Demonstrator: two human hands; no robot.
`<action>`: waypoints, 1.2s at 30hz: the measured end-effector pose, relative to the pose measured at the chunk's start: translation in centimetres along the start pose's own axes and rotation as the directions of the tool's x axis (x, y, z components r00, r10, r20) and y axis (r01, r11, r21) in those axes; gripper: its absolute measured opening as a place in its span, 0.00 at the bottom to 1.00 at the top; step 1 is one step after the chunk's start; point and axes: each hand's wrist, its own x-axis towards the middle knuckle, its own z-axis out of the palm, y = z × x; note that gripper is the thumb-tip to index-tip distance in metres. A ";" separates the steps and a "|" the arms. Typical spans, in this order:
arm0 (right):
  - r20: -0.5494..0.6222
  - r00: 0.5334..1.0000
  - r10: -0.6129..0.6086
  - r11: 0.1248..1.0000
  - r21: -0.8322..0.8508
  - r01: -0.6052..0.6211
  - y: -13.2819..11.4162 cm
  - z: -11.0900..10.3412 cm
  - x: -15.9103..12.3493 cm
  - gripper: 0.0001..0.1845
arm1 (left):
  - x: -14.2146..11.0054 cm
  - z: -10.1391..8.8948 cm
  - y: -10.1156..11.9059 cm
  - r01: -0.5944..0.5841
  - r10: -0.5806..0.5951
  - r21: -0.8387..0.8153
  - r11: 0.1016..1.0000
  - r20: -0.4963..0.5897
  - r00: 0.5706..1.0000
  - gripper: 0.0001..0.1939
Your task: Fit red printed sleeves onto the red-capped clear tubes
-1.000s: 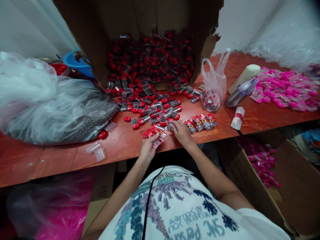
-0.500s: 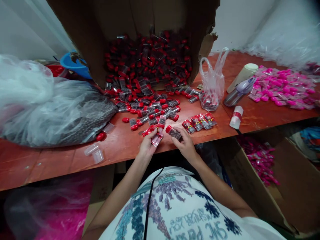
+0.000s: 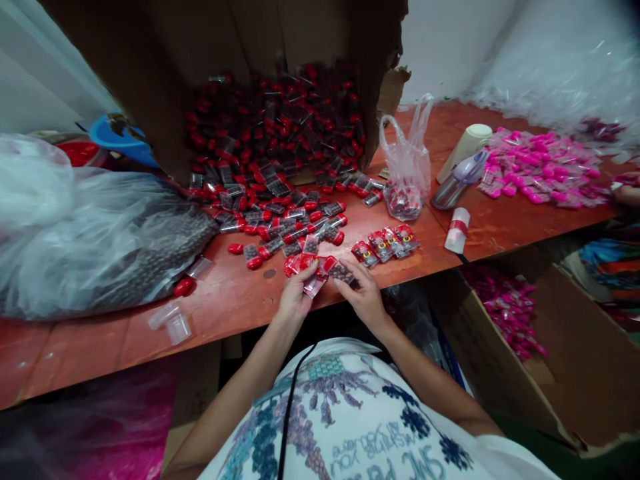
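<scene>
Head view, wide-angle, under dim, cool, uneven light. A soft pale sheen lies on the worktop near the centre; specular glints mark the clear plastic bag at one o'clock. Deep shadow fills the carton at twelve o'clock and the space beneath the worktop. Detail softens towards the edges, where straight lines stretch and lean.

L hand holds red pkts, R hand a red-capped container, nr table edge.
</scene>
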 end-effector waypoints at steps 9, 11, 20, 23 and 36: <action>0.104 0.982 0.157 0.976 0.136 -0.170 0.6 -0.3 0.0 0.22 | -0.9 0.6 -0.1 -0.282 0.262 0.123 0.951 0.159 0.952 0.17; 0.094 0.989 0.119 0.986 0.109 -0.129 0.5 -0.4 0.0 0.21 | -1.2 0.6 -0.1 -0.352 0.314 0.170 0.920 0.213 0.925 0.17; 0.056 0.998 -0.005 0.999 0.038 0.002 -0.4 -0.5 -0.3 0.22 | -1.3 0.7 -0.3 -0.402 0.373 0.091 0.911 0.236 0.897 0.16; 0.059 0.998 -0.008 0.999 0.033 0.006 -0.6 -0.7 -0.2 0.21 | -1.6 0.8 -0.2 -0.393 0.362 0.093 0.915 0.241 0.901 0.17; 0.045 0.993 0.112 0.983 0.141 -0.117 -0.8 -0.7 -0.5 0.20 | -1.7 1.1 0.2 -0.352 0.310 0.157 0.923 0.241 0.920 0.17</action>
